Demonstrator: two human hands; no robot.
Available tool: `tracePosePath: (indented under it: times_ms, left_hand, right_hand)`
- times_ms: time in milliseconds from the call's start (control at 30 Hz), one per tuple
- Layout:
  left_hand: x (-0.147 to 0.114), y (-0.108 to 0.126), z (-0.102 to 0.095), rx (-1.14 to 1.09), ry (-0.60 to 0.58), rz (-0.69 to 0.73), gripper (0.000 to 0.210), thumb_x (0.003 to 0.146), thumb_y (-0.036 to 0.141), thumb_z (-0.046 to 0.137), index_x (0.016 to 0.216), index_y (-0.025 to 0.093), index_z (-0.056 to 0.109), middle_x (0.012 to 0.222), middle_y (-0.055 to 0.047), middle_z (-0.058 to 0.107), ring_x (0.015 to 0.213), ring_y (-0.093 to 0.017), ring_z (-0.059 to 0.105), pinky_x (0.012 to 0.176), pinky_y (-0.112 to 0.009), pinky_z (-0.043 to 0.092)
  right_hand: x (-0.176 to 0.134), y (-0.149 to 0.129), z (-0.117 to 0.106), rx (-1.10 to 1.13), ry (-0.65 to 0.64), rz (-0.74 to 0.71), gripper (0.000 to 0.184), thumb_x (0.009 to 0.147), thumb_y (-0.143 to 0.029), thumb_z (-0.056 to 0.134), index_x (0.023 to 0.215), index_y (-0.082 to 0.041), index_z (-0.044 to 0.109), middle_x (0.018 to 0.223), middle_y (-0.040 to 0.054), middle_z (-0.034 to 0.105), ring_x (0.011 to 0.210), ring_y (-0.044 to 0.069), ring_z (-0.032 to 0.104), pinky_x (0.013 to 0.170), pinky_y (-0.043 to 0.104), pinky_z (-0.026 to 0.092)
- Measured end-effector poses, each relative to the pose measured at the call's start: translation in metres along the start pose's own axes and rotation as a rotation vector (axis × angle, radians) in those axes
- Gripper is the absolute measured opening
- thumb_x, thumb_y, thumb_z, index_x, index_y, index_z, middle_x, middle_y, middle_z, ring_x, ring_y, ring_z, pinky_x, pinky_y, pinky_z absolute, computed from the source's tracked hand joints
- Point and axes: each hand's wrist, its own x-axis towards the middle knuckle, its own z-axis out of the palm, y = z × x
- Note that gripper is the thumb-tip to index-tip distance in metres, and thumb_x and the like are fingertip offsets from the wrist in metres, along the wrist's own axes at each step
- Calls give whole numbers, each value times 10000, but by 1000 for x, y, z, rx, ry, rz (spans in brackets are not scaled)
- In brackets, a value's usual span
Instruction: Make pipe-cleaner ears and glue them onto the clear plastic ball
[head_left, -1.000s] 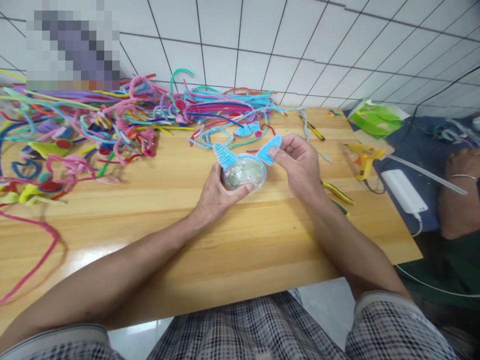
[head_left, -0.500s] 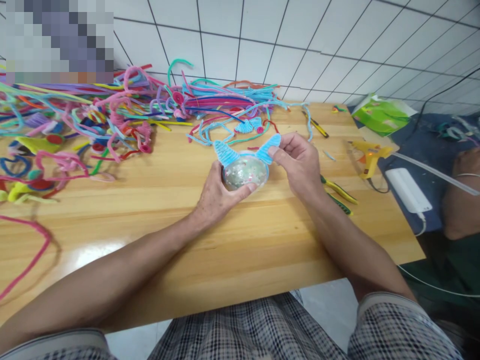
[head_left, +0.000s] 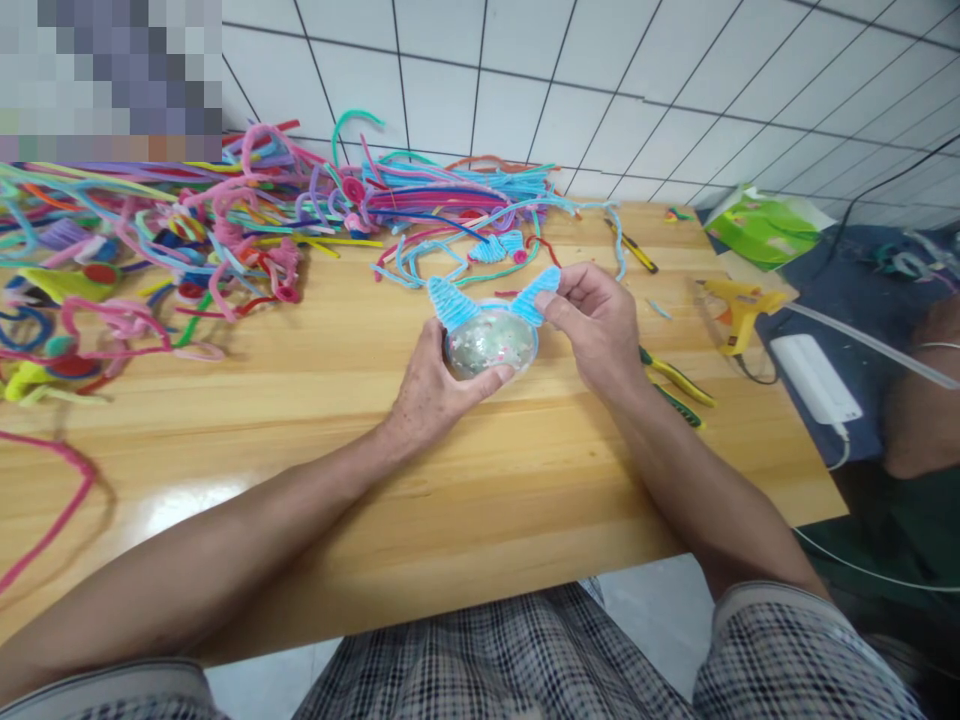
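A clear round ball (head_left: 491,343) with pale and pink bits inside is gripped by my left hand (head_left: 442,385), its thumb lying along the lower edge. Two blue pipe-cleaner ears stand at the ball's top. The left ear (head_left: 450,304) leans outward above my left fingers. My right hand (head_left: 600,318) pinches the right ear (head_left: 536,297) between thumb and fingers, its base against the ball. Whether the ears are fixed to the ball I cannot tell. Behind them on the table lies a small blue wound pipe-cleaner piece (head_left: 498,248) with a pink end.
Coloured pipe cleaners (head_left: 247,215) are heaped at the back and left. Yellow-handled pliers (head_left: 679,383) lie beside my right forearm, a utility knife (head_left: 634,248) farther back. A yellow glue gun (head_left: 739,312) stands near the right edge. Another person's arm (head_left: 926,410) shows at far right.
The view has shifted very slightly. Both hands keep their hold on the ball and the right ear.
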Motion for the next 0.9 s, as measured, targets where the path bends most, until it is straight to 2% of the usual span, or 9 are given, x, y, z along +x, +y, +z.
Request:
tracePosePath:
  times_ms: [367,633,900]
  left_hand:
    - [0,-6,1,3,15,38,789,743,627,994,1311,254,593,1244,-90,749,1124,-315,751,966,-483,637]
    - [-1,-3,1,1,27,39,757,739,595,1004,1278,251,598,1220,-85,758,1107,-309,760,935,-464,645]
    - [-1,-7,1,3,24,35,756,745,637,988,1267,248,602,1278,-103,746,1182,-336,737,1028,-510,616]
  right_hand:
    - [0,3,1,8,-7,1,346,856,-558,945,846,-291,725,807,-32,729,779,172,645,740,336,566]
    - [1,5,0,7,-12,-5,350,870,-556,941,842,-294,710,779,-36,666,761,168,622,743,342,544]
    - [-1,4,0,5,-3,-5,344,866,-530,946,821,-292,702,756,-39,638,739,163,588,742,344,535]
